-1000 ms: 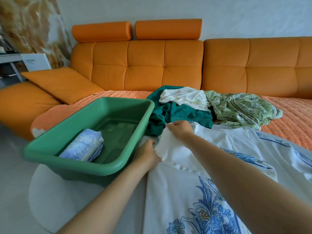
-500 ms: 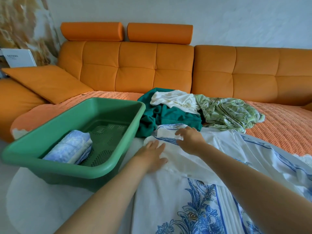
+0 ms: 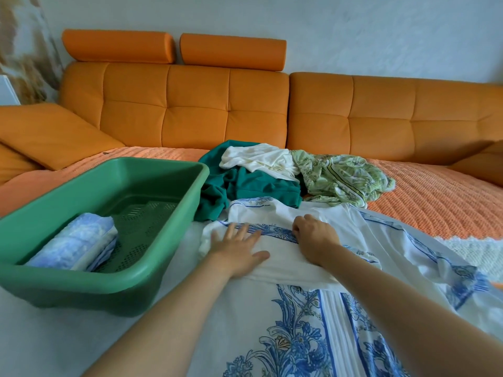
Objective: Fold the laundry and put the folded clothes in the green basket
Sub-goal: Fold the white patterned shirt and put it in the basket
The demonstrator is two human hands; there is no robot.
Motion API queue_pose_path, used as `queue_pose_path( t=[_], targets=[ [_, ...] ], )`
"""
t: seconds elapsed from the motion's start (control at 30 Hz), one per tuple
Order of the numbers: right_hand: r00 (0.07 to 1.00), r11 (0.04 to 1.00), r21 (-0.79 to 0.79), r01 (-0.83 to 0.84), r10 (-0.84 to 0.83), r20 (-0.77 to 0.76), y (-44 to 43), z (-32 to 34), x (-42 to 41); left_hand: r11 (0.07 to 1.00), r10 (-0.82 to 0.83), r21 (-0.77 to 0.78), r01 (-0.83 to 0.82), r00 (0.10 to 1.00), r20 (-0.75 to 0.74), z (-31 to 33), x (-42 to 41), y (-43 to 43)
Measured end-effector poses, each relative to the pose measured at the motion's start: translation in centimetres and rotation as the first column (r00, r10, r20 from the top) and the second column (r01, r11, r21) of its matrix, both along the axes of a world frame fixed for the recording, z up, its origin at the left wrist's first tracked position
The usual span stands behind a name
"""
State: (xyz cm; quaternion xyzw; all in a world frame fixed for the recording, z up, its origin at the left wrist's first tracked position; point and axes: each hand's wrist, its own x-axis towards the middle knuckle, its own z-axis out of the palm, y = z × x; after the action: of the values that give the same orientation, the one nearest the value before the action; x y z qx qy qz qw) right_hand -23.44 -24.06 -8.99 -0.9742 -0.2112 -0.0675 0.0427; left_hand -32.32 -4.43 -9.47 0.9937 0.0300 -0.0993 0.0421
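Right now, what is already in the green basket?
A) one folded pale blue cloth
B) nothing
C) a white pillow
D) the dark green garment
A: a folded pale blue cloth lies inside the green basket, while the dark green garment sits outside it.

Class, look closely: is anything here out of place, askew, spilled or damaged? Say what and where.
Nothing stands out. The crumpled pile behind the white-and-blue garment is simply unfolded laundry; the green basket sits upright with one folded blue item inside.

Blue-white garment (image 3: 299, 336) cut by bottom edge; right hand (image 3: 313, 238) fingertips hidden; basket (image 3: 174, 227) corner cropped left.
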Motion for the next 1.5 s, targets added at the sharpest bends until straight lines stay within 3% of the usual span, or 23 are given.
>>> queue_pose_path(
  t=[0.13, 0.23, 0.3, 0.4, 0.47, 0.57, 0.73, 0.83, 0.9, 0.97, 1.03, 1.13, 1.23, 1.33, 1.4, 1.5],
  targets=[
    [0.995, 0.999, 0.03, -0.042, 0.039, 0.093, -2.4, 0.4, -0.1, 0.99, 0.118, 0.082, -0.112, 0.991, -0.07, 0.5, 0.6, 0.3],
    [0.987, 0.996, 0.021, -0.09, 0.086, 0.138, -4.6, 1.0, -1.1, 0.978, 0.099, 0.183, -0.101, 0.995, 0.02, 1.7, 1.3, -1.7],
    [0.987, 0.994, 0.033, -0.103, 0.098, 0.124, -6.2, 1.3, -2.1, 0.987, -0.061, 0.157, 0.038, 0.988, 0.141, 2.3, 1.3, -4.0],
    [0.994, 0.993, 0.048, -0.108, 0.107, 0.035, -8.3, 1.4, -4.1, 0.941, -0.324, -0.011, 0.338, 0.911, 0.255, 2.8, 0.9, -8.4],
    [0.987, 0.992, 0.031, -0.123, 0.125, -0.1, -9.5, 1.4, -5.5, 0.913, -0.369, -0.103, 0.395, 0.906, 0.209, 2.3, 0.6, -11.3],
    [0.962, 0.985, -0.116, -0.126, 0.093, -0.255, -11.8, 0.8, -6.7, 0.938, -0.346, -0.023, 0.347, 0.938, 0.031, 1.1, 1.0, -13.9],
    [0.95, 0.981, -0.19, -0.045, -0.017, -0.311, -15.4, 0.3, -5.8, 0.959, -0.279, 0.014, 0.283, 0.952, -0.125, 1.1, 1.9, -16.6],
    [0.946, 1.0, -0.012, -0.025, 0.02, -0.325, -16.5, 1.3, -5.4, 0.971, -0.213, 0.079, 0.224, 0.97, -0.12, 2.3, 2.5, -18.9],
    [0.972, 0.986, 0.164, 0.028, 0.012, -0.233, -17.7, 2.4, -5.0, 0.965, -0.222, 0.138, 0.224, 0.975, -0.023, 3.4, 2.8, -20.4],
    [0.991, 0.967, 0.233, 0.1, -0.077, -0.106, -19.6, 3.5, -4.8, 0.959, -0.275, 0.11, 0.262, 0.953, 0.126, 4.2, 2.9, -21.9],
    [0.981, 0.958, 0.211, 0.192, -0.18, -0.078, -22.0, 4.5, -5.0, 0.938, -0.331, -0.017, 0.346, 0.91, 0.251, 4.7, 2.8, -23.7],
    [0.951, 0.946, 0.169, 0.275, -0.242, -0.195, -25.5, 5.4, -5.9, 0.869, -0.394, -0.182, 0.461, 0.865, 0.311, 5.4, 2.3, -26.7],
    [0.925, 0.984, 0.062, 0.166, -0.134, -0.355, -27.9, 6.0, -7.3, 0.83, -0.436, -0.268, 0.489, 0.869, 0.234, 5.3, 1.6, -29.5],
    [0.884, 0.997, 0.03, 0.076, -0.054, -0.464, -29.4, 5.4, -8.7, 0.836, -0.485, -0.223, 0.502, 0.865, 0.129, 4.3, 1.1, -31.1],
    [0.896, 0.998, 0.01, 0.06, -0.05, -0.44, -30.0, 5.1, -9.0, 0.838, -0.505, -0.18, 0.515, 0.857, 0.104, 3.6, 1.0, -31.3],
    [0.952, 0.993, -0.057, 0.106, -0.118, -0.284, -30.6, 4.7, -8.5, 0.832, -0.506, -0.182, 0.524, 0.851, 0.14, 2.9, 1.0, -31.3]
  ],
)
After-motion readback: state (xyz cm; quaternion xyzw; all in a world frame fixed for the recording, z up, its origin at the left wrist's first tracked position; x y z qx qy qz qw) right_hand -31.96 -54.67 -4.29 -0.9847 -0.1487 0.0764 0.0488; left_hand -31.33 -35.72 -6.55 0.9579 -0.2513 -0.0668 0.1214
